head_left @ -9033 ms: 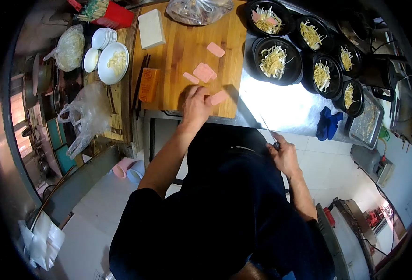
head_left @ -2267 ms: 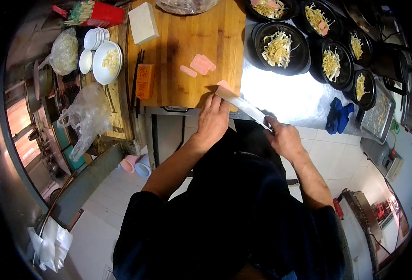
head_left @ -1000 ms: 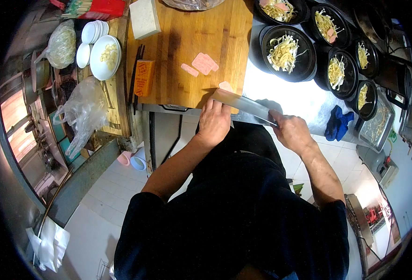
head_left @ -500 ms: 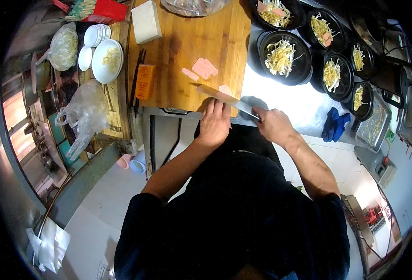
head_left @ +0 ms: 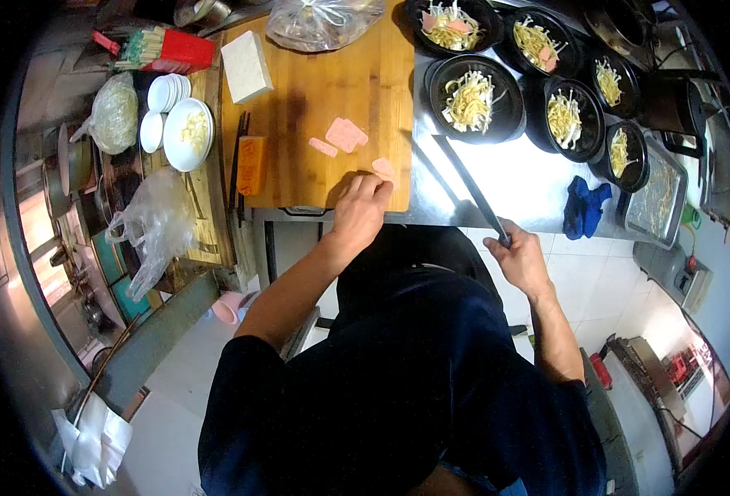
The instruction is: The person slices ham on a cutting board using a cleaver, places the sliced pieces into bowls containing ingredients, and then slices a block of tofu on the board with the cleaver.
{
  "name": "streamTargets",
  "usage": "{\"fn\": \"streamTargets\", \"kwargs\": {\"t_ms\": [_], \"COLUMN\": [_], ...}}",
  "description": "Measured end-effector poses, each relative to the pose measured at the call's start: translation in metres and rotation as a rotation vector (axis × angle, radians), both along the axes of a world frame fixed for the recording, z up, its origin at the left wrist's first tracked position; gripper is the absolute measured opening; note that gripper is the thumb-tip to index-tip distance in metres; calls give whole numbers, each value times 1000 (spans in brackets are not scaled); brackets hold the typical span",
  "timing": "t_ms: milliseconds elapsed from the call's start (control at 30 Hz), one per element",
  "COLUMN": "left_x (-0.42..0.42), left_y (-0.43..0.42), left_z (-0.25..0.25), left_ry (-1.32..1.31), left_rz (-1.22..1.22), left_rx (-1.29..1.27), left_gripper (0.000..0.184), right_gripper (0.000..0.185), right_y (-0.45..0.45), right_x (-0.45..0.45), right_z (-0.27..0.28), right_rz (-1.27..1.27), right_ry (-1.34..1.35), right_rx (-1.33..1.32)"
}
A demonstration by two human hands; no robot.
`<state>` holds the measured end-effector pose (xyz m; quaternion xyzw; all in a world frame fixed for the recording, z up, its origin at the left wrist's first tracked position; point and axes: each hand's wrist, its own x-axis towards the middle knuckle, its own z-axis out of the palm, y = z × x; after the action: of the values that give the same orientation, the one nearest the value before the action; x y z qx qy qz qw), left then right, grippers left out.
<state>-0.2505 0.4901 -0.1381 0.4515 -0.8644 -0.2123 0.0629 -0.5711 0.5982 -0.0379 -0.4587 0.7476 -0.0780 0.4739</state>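
My left hand (head_left: 360, 210) is at the front right of the wooden cutting board (head_left: 299, 99), its fingers drawn together on pink slices of luncheon meat (head_left: 383, 167) and partly covering them. More slices of the same meat (head_left: 346, 134) lie flat a little farther back, with a narrow strip beside them. My right hand (head_left: 520, 258) is closed around the handle of a kitchen knife (head_left: 469, 182). The blade points away from me, off the board and above the steel counter (head_left: 530, 182).
Black bowls (head_left: 474, 99) with noodles and enoki mushrooms stand at the right. A blue cloth (head_left: 585, 207) and metal tray (head_left: 654, 198) lie nearer. An orange box (head_left: 251, 165), chopsticks (head_left: 238, 165), white block (head_left: 246, 68) and plastic bag (head_left: 323, 23) are on or beside the board.
My right hand has carried the knife right, away from the meat, and turned its blade to point forward. My left hand has shifted to the slices near the board's right edge.
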Motion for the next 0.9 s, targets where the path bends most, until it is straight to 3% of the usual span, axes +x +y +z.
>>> {"fn": "streamTargets", "kwargs": {"t_ms": [167,233,333,533,833,900], "left_x": [-9,-11,-17,-19,-18,-14], "left_y": [-29,-45,-70,-89,-90,-92], "left_z": [13,10,9,-4,-7,-1], "left_ry": [53,53,-137,-223,-251,-222], "left_rz": [-91,-110,-273,-425,-393,-416], "left_rx": [-159,-110,-119,-110,39,-29], "left_gripper": [33,31,24,14,12,11], "right_gripper": [44,44,44,45,47,47], "right_y": [35,43,54,71,86,87], "right_x": [0,1,0,-3,-10,-11], "right_z": [-7,-5,-3,2,-6,-6], "right_rz": [-36,-78,-122,-194,-218,-223], "right_ry": [-5,-8,-28,-8,13,21], "right_rx": [-61,-54,-60,-27,-60,-40]}}
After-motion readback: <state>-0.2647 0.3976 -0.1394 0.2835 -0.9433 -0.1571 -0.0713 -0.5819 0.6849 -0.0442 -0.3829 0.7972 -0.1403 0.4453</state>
